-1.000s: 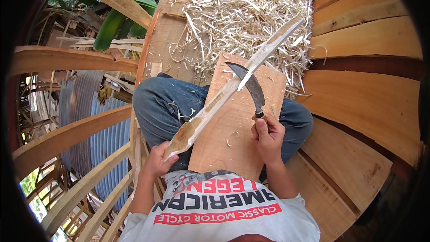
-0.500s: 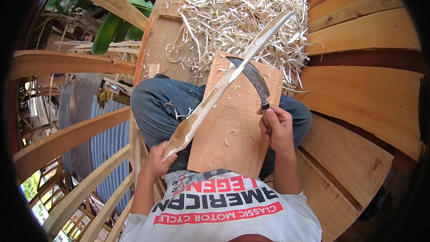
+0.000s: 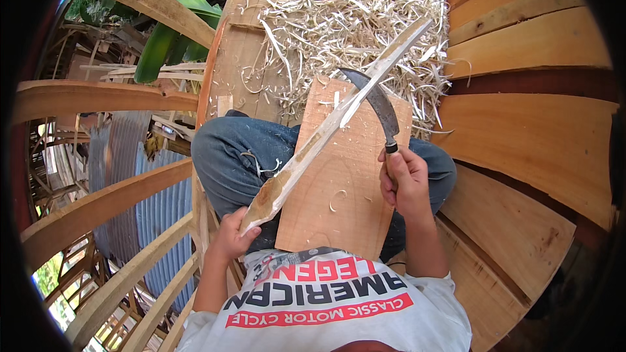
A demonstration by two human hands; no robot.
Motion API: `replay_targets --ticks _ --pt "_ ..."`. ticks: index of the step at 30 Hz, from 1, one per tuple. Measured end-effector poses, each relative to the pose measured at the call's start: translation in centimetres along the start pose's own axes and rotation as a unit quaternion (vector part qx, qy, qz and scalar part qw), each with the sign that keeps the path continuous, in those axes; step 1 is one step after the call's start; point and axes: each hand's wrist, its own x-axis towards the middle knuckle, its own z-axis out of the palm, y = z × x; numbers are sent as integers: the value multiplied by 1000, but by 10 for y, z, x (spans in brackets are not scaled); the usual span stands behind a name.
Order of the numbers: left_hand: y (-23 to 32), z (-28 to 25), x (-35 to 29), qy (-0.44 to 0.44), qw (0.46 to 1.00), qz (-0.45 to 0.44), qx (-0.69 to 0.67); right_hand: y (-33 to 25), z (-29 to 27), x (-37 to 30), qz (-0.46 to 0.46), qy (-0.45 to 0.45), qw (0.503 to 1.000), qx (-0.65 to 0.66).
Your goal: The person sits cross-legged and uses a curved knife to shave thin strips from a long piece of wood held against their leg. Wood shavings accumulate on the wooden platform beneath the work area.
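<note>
Holding a stick (image 3: 306, 155) slantwise over a board (image 3: 332, 205), with the near end in the left hand (image 3: 236, 233) and the far end above shavings (image 3: 352, 26). Crossing the stick with a sickle (image 3: 383, 109), handle in the right hand (image 3: 407, 179). Resting the board across the legs (image 3: 241, 146). Facing the shavings, on planks (image 3: 225, 65) beyond the board. Having slats (image 3: 111, 96) at left, metal sheets (image 3: 160, 215) and a leaf (image 3: 158, 52) past them, panels (image 3: 521, 143) at right.

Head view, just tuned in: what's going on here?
The person's left hand grips the near end of a long pale wooden stick, while the right hand holds a curved knife by its handle. The blade crosses the stick's far half. Beneath the stick is a flat board; beyond lies a heap of wood shavings.
</note>
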Motion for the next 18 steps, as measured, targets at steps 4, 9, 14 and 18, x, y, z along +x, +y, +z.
replay_targets --ticks 4,9,14,18 --pt "-1 3 -4 28 999 18 -21 -3 -9 1 10 -38 999 -5" --pt "-2 1 -2 15 1000 5 -4 10 9 1 -77 41 996 -34" --pt "0 0 -1 14 1000 12 -13 16 9 8 -119 52 987 -93" --pt "1 1 -1 17 1000 7 3 -4 2 3 56 -81 994 -48"
